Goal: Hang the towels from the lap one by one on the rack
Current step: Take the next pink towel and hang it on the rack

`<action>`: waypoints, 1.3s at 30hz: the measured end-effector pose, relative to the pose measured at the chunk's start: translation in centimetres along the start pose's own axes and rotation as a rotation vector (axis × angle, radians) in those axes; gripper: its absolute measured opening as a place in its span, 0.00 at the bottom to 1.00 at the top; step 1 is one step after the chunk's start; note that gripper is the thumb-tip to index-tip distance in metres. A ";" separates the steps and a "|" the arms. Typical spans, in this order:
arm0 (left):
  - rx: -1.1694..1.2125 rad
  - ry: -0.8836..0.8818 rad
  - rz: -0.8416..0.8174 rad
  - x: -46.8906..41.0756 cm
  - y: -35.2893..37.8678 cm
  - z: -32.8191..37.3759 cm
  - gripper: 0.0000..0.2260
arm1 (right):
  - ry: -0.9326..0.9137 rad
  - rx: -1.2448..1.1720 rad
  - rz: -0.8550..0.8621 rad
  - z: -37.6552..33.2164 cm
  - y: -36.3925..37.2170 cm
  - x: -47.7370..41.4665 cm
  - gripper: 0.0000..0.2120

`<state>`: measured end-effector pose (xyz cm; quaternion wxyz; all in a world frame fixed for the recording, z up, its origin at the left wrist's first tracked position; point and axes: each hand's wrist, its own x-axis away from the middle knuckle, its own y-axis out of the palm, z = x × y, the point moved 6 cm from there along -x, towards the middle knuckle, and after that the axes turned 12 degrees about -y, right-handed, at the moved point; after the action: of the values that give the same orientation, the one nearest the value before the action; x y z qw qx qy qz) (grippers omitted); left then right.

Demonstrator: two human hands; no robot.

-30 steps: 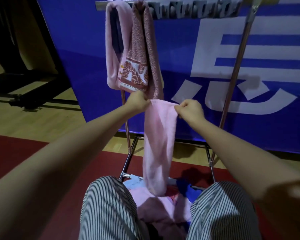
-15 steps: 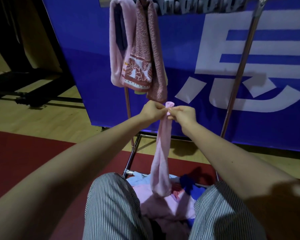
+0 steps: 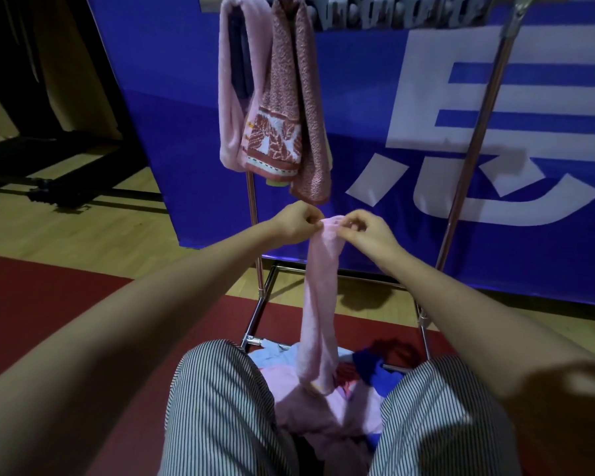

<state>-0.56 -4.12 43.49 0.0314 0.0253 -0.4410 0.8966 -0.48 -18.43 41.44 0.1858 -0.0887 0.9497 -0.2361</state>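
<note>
Both our arms stretch fwd from the lower corners, bare along their whole visible length, converging near frame ctr. Our L hand (image 3: 296,225) is curled, knuckles up, thumb & fingertips pinching the top edge of the pink towel (image 3: 318,304). Our R hand (image 3: 366,231) sits just beside it, thumb & index pinching the same edge, other fingers loosely bent. Hands almost touching, wrists approx. level, forearms straight.
</note>
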 end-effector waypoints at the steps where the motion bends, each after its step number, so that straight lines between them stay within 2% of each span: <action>1: -0.039 0.030 0.004 0.0 -0.2 0.1 0.09 | -0.027 0.076 0.015 0.2 -0.4 -0.2 0.18; 3: -0.087 0.092 -0.003 0.2 -0.7 0.5 0.10 | -0.018 0.100 -0.080 0.4 -0.5 -0.5 0.31; 4: -0.110 0.121 -0.014 0.4 -0.8 0.8 0.10 | -0.016 0.057 -0.157 0.3 -0.3 -0.6 0.32; 6: -0.172 0.183 -0.007 0.8 -1.1 1.4 0.10 | -0.039 0.020 -0.245 -0.6 0.0 -0.8 0.20; 8: -0.206 0.225 0.077 0.8 -1.8 1.8 0.09 | -0.078 0.042 -0.165 -1.7 -0.5 -1.3 0.10; 12: 0.012 0.259 0.384 0.6 -5.4 2.6 0.06 | -0.131 -0.171 0.144 -4.3 -2.7 -3.0 0.07; 14: 0.173 0.269 0.448 0.6 -6.3 2.7 0.06 | -0.111 -0.321 0.252 -5.1 -3.4 -3.5 0.08; 16: 0.210 0.230 0.432 0.6 -5.9 2.0 0.07 | -0.077 -0.323 0.226 -5.1 -2.7 -3.1 0.08; 18: 0.122 0.210 0.405 0.4 -5.4 1.4 0.08 | -0.053 -0.297 0.189 -4.1 -1.8 -2.7 0.07; 20: 0.055 0.254 0.399 0.4 -5.6 1.9 0.08 | -0.049 -0.321 0.220 -3.7 -1.9 -2.6 0.06; 23: 0.151 0.261 0.444 0.6 -6.9 3.2 0.09 | -0.045 -0.391 0.249 -4.6 -2.5 -3.6 0.06; 26: 0.469 0.206 0.249 0.2 -6.5 3.3 0.06 | -0.080 -0.420 0.251 -5.8 -3.5 -4.7 0.03; 28: 0.620 0.132 0.111 0.0 -5.9 2.8 0.12 | -0.100 -0.432 0.264 -6.3 -4.2 -5.1 0.03; 30: 0.627 0.116 0.044 -0.1 -5.2 2.6 0.18 | -0.115 -0.425 0.282 -6.8 -4.6 -5.4 0.03; 37: 0.773 0.163 -0.155 0.6 -3.2 3.4 0.15 | -0.134 -0.472 0.213 -5.7 -3.8 -4.5 0.04; 39: 0.803 0.153 -0.184 0.8 -3.1 3.5 0.13 | -0.107 -0.524 0.147 -4.6 -3.4 -4.0 0.08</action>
<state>-1.02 -4.93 48.11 0.1315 0.0083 -0.0489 0.9901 1.63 -18.51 48.09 0.2231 -0.0771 0.9710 0.0369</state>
